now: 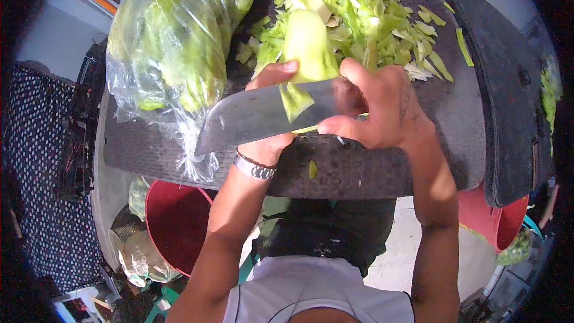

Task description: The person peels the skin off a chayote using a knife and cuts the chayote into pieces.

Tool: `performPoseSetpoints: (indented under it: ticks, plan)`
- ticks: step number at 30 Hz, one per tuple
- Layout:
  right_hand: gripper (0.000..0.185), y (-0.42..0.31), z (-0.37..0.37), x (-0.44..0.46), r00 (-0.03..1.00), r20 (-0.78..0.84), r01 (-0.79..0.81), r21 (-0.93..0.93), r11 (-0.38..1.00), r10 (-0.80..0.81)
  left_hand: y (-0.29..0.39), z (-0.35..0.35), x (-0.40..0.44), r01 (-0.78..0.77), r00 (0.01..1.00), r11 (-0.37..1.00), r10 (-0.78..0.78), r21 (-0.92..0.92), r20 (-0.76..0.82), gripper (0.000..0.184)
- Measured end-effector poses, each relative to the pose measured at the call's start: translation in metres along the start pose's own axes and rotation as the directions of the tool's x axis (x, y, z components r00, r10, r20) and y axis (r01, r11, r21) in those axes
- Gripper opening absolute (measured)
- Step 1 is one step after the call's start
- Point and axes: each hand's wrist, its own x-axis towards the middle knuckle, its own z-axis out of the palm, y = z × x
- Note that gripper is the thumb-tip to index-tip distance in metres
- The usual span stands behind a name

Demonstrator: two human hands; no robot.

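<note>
My left hand (272, 145), with a metal watch on its wrist, is closed around a pale green, peeled oblong fruit (308, 48); its exact kind I cannot tell. A wide knife blade (251, 116) crosses in front of that hand and hides much of it. My right hand (382, 101) grips the knife at its right end, fingers beside the fruit's lower end. A strip of green peel (295, 101) clings to the blade. Just beyond the fruit lies a heap of pale green peelings (359, 18).
A clear plastic bag (173, 42) of green produce rests at the left of the dark table (418, 170). Right of it stands a black panel (508, 96). Red tubs (173, 221) flank the table below, with bagged produce (139, 197) at the lower left.
</note>
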Motion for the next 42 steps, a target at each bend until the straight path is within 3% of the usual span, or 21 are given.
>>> performPoseSetpoints:
  ticks: [5,6,8,11,14,17,23,26,29,32,35,38,42]
  plan:
    - [0.053,0.037,-0.005,-0.004,0.995,-0.095,-0.035,-0.055,0.998,0.03,-0.008,-0.014,-0.003,-0.088,0.996,0.977,0.085,-0.193,-0.026,0.064]
    - [0.055,0.05,-0.012,-0.004,0.985,-0.109,-0.138,-0.065,0.988,0.131,0.0,-0.01,-0.003,-0.012,1.0,1.0,0.012,-0.002,-0.022,0.068]
    - [0.059,0.071,-0.027,-0.005,0.936,-0.14,-0.338,-0.09,0.937,0.324,0.0,0.0,-0.003,-0.032,0.999,0.998,0.03,0.059,0.031,0.068]
    - [0.056,0.059,-0.028,-0.006,0.935,-0.157,-0.315,0.049,0.948,0.319,0.0,0.005,-0.003,-0.021,0.998,1.0,0.02,0.021,0.063,0.066]
    - [0.058,0.046,-0.02,0.0,0.915,-0.162,-0.366,0.043,0.93,0.368,0.0,0.002,-0.001,0.004,0.999,0.996,-0.008,0.091,0.047,0.063]
    - [0.073,0.05,-0.012,0.005,0.815,-0.228,-0.558,-0.061,0.827,0.533,0.001,0.006,0.001,-0.074,0.993,0.997,0.071,-0.02,-0.096,0.061]
    - [0.072,0.059,-0.016,0.008,0.659,-0.258,-0.735,-0.024,0.678,0.706,0.008,-0.006,0.009,-0.091,0.994,0.993,0.086,-0.08,-0.066,0.062]
    - [0.076,0.061,-0.018,0.006,0.666,-0.257,-0.729,-0.027,0.684,0.7,0.006,-0.006,0.009,-0.043,0.998,0.997,0.04,-0.06,-0.054,0.061]
    - [0.069,0.076,-0.006,0.001,0.666,-0.311,-0.69,0.087,0.718,0.678,0.005,-0.002,0.008,0.029,1.0,0.993,-0.029,-0.114,-0.002,0.061]
    - [0.063,0.055,-0.014,0.008,0.609,-0.321,-0.773,-0.038,0.633,0.725,0.003,-0.012,0.012,0.086,0.98,0.981,-0.053,-0.171,0.191,0.062]
    - [0.058,0.054,-0.012,0.004,0.659,-0.382,-0.736,-0.151,0.66,0.648,-0.001,-0.014,0.01,0.074,0.972,0.991,-0.047,-0.11,0.23,0.066]
    - [0.048,0.05,-0.01,0.003,0.737,-0.409,-0.672,-0.357,0.649,0.538,-0.006,-0.015,0.007,0.088,0.983,0.996,-0.091,0.026,0.162,0.068]
    - [0.034,0.037,-0.002,0.003,0.851,-0.452,-0.468,-0.421,0.777,0.267,-0.016,-0.011,0.009,0.136,0.986,0.986,-0.145,0.097,0.086,0.07]
